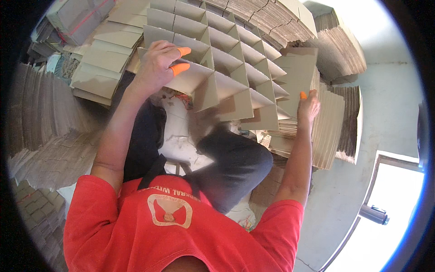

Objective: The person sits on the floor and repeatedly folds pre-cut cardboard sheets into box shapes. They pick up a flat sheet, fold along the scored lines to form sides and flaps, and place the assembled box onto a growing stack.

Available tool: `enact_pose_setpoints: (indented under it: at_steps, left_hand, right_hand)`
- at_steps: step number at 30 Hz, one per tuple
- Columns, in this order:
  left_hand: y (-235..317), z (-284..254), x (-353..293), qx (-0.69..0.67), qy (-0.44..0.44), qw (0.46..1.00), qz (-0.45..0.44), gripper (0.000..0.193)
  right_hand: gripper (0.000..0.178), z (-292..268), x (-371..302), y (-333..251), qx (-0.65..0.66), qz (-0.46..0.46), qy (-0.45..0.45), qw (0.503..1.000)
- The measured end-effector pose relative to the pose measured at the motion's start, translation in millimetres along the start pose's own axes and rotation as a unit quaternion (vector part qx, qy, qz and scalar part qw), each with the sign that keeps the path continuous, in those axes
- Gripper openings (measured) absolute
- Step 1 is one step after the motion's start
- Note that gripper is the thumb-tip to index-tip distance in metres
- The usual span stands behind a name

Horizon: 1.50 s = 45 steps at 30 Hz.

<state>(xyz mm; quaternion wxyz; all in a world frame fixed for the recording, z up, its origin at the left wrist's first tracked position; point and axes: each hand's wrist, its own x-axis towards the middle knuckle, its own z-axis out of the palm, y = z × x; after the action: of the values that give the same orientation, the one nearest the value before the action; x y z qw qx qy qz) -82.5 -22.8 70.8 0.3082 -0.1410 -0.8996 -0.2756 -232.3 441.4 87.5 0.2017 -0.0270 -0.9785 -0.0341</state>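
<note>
A cardboard divider grid (229, 61), made of interlocked strips with open square cells, stands tilted before me above my knees. My left hand (158, 65) is closed over its near left edge, two fingers in orange finger covers reaching over a cell. On the right, my right hand (309, 108) is at a stack of flat cardboard strips (327, 127), its fingers bent at the stack's upper edge; one wears an orange cover. The fingers seem closed on a strip there, though the palm side is hidden.
Slotted cardboard strips (102, 68) lie piled at the left. Tall cardboard stacks (43, 109) rise at the far left, with more stacks (276, 18) at the back and back right (337, 43). A pale wall (385, 99) and a bright opening (385, 213) are at the right.
</note>
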Motion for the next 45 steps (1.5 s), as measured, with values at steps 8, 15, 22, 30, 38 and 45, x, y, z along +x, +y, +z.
enact_pose_setpoints:
  at_steps: [8,15,22,30,38,45]
  left_hand:
    - [-14,-25,-13,0.084,0.052,0.995,-0.01,0.037]
    - [-36,-13,-20,-0.119,0.031,0.989,-0.08,0.026]
    - [-41,-19,-23,-0.133,0.018,0.987,-0.085,0.015]
    - [-46,-13,-27,-0.099,0.039,0.991,-0.084,0.013]
    - [-41,-14,-23,-0.107,0.024,0.989,-0.097,0.011]
    - [-49,-6,-24,-0.14,0.049,0.986,-0.078,0.012]
  right_hand:
    - [0.024,-91,6,-21,0.09,-0.025,0.447,0.89]
    - [0.046,-220,-36,-148,0.362,-0.157,0.221,0.892]
    - [0.066,-201,-41,-241,0.411,-0.24,0.017,0.879]
    - [0.06,-207,-38,-274,0.436,-0.203,0.007,0.877]
    - [0.054,-189,-37,-287,0.355,-0.252,-0.017,0.9]
    - [0.05,-188,-29,-296,0.331,-0.286,0.019,0.899]
